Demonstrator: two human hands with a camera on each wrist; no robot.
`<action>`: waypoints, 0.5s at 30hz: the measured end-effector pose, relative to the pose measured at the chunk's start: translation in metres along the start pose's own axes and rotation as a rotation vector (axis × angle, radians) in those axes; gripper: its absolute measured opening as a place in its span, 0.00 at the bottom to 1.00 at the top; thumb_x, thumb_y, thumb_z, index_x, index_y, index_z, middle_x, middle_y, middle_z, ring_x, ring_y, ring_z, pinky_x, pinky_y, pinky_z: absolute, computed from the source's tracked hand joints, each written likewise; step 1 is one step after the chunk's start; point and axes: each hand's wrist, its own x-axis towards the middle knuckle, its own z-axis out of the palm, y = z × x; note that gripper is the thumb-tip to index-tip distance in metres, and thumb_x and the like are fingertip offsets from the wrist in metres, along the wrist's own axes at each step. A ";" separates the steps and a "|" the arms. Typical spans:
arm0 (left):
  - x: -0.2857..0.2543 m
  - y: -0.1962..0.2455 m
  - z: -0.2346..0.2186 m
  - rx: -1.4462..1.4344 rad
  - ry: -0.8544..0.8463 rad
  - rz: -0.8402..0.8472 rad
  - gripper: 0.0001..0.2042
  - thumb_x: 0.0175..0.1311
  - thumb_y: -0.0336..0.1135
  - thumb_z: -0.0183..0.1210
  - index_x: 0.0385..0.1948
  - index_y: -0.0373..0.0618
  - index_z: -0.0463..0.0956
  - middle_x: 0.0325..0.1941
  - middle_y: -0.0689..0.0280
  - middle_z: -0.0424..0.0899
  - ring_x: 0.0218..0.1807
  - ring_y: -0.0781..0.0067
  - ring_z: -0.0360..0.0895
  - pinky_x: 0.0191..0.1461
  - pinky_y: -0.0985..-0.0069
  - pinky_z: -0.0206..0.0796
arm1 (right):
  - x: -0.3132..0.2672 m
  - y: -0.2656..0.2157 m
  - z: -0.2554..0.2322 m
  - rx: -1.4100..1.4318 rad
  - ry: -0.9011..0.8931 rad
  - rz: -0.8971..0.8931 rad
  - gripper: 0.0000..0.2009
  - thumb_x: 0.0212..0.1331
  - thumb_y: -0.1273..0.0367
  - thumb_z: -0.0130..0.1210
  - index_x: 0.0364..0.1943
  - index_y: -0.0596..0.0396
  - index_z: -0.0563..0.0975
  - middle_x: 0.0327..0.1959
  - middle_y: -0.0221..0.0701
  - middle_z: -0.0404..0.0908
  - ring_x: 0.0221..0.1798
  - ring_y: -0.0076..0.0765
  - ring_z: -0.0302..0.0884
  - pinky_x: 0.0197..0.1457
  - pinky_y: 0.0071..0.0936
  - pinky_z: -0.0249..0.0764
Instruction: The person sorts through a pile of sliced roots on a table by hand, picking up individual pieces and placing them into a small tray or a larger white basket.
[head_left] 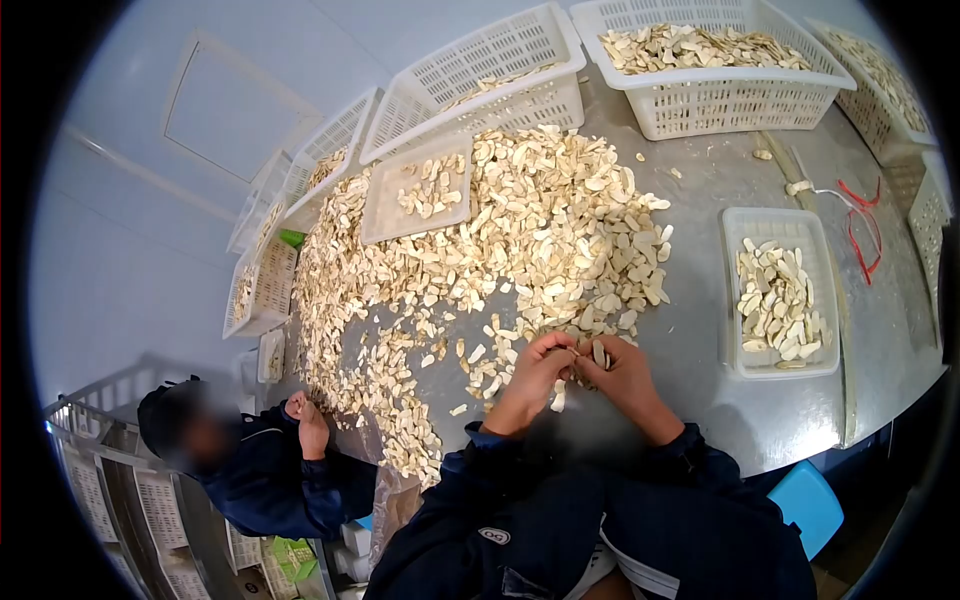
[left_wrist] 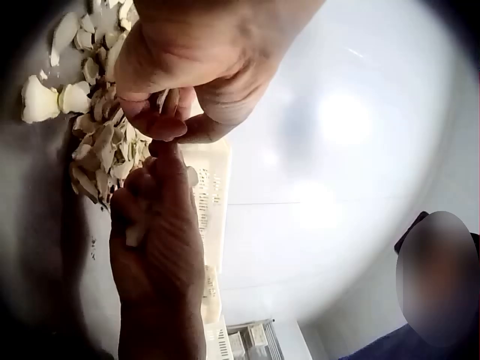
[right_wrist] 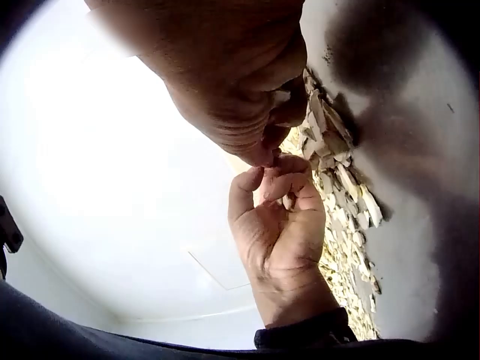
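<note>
My left hand (head_left: 535,382) and right hand (head_left: 625,378) meet at the fingertips above the near edge of a pile of pale, tan-edged slices (head_left: 560,230). In the left wrist view, the left hand (left_wrist: 195,75) grips a slice (left_wrist: 171,101) between its curled fingers. My right hand (left_wrist: 157,232) has its fingers curled round a small pale slice (left_wrist: 137,232); another slice (head_left: 600,353) shows at its fingers in the head view. What the touching fingertips pinch between them is too small to tell. A flared white piece (left_wrist: 41,99) lies beside the pile.
A shallow tray (head_left: 733,300) of slices stands right of my hands; another tray (head_left: 375,215) rests on the pile. White perforated baskets (head_left: 740,105) line the far side. A red cord (head_left: 866,250) lies at right. Another person (head_left: 270,470) works at left.
</note>
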 end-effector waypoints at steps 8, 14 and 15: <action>-0.003 0.004 0.006 -0.056 0.070 0.042 0.08 0.64 0.21 0.54 0.43 0.42 0.77 0.34 0.71 0.79 0.28 0.85 0.69 0.29 0.86 0.58 | 0.002 0.006 0.001 0.099 0.032 0.079 0.07 0.61 0.67 0.64 0.36 0.56 0.81 0.26 0.24 0.80 0.27 0.19 0.74 0.31 0.20 0.70; -0.006 0.012 -0.046 -0.139 0.184 0.175 0.09 0.64 0.21 0.55 0.44 0.41 0.79 0.35 0.68 0.81 0.26 0.84 0.69 0.28 0.86 0.59 | 0.008 0.017 -0.004 0.618 -0.056 0.432 0.06 0.64 0.68 0.60 0.39 0.51 0.77 0.24 0.22 0.76 0.24 0.17 0.69 0.26 0.18 0.63; -0.007 0.013 -0.053 -0.123 0.282 0.195 0.09 0.64 0.22 0.55 0.44 0.41 0.79 0.32 0.70 0.79 0.25 0.85 0.67 0.27 0.86 0.57 | 0.008 0.015 -0.004 0.663 -0.068 0.444 0.05 0.64 0.68 0.60 0.40 0.52 0.76 0.24 0.22 0.75 0.24 0.17 0.69 0.26 0.18 0.63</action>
